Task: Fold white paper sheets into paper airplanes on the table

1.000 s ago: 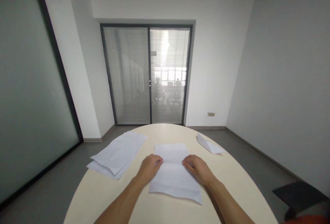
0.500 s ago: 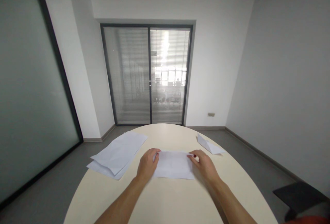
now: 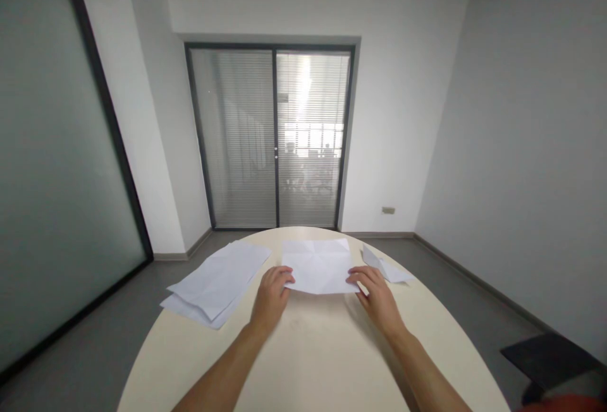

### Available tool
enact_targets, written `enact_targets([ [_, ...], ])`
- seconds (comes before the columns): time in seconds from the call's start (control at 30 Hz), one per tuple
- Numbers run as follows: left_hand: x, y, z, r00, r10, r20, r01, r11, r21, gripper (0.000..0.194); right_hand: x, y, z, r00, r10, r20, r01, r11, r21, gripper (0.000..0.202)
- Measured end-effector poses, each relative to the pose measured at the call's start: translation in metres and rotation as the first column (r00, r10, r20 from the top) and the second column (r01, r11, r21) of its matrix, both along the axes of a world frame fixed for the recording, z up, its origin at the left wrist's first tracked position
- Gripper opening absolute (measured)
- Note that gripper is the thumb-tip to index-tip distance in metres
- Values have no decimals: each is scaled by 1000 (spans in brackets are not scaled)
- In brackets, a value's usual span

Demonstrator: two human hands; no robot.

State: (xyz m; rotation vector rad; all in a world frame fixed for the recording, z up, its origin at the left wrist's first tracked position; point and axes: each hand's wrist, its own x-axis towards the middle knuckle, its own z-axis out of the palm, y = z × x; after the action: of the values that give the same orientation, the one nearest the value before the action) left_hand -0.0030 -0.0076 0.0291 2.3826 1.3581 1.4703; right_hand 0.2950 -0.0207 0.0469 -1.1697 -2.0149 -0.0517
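A creased white sheet of paper (image 3: 318,266) spans the gap between my two hands, its near edge raised a little off the table. My left hand (image 3: 272,295) pinches the near left corner, fingers on top. At the near right corner, my right hand (image 3: 377,295) grips the same sheet, fingers above and the thumb below. Fold lines cross the sheet, and its far part stretches toward the back of the table. Just right of it lies a folded piece of white paper (image 3: 391,272), partly standing up.
Loose white sheets (image 3: 220,282) lie overlapping on the left of the round cream table (image 3: 303,361). A black chair part (image 3: 545,358) stands at the lower right, beyond the table edge. Glass doors with blinds (image 3: 272,140) are in the far wall.
The sheet, lying as a flat rectangle between my hands before, now reaches farther away, with more creases showing. Its near edge has lifted off the table. Both hands have stayed nearly in place.
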Motion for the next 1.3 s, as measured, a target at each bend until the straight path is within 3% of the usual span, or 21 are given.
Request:
enact_targets([
  [0.23,2,-8,-1,949,-211,-235,163,964,-208,35,1,-1,-9,990,64,125,-26,960,-280,37],
  [0.33,3,-12,1,931,-275,-242,216,946,-241,32,-4,-8,-5,981,132,140,-84,948,-306,39],
  [0.43,5,-17,4,923,-316,-221,245,922,-299,27,-11,-15,2,962,227,149,-171,932,-319,18],
  [0.63,9,-31,18,897,-385,-216,275,870,-409,24,-19,-19,5,982,169,83,-112,881,-460,21],
  [0.77,16,-37,26,827,-550,-118,418,741,-525,28,-27,-20,1,986,154,69,-116,916,-385,35],
  [0.87,20,-36,25,764,-646,5,543,639,-545,42,-32,-21,-6,966,227,120,-164,904,-395,46],
  [0.97,20,-31,18,747,-663,39,562,600,-569,51,-32,-19,-16,955,240,173,-142,885,-443,53],
  [1.03,19,-28,12,801,-598,10,486,640,-595,44,-29,-16,-20,961,202,188,-101,892,-441,54],
  [1.1,18,-26,5,881,-467,-80,355,763,-540,34,-27,-13,-21,967,161,195,-65,902,-426,51],
  [1.17,17,-24,-2,905,-367,-213,245,862,-444,40,-24,-12,-17,970,135,201,-42,912,-408,46],
  [1.23,15,-22,-8,907,-253,-336,96,902,-421,51,-24,-13,-11,972,115,205,-26,920,-391,38],
  [1.3,14,-20,-12,894,-187,-407,-18,892,-451,58,-25,-15,-8,974,90,210,-5,927,-376,34],
])
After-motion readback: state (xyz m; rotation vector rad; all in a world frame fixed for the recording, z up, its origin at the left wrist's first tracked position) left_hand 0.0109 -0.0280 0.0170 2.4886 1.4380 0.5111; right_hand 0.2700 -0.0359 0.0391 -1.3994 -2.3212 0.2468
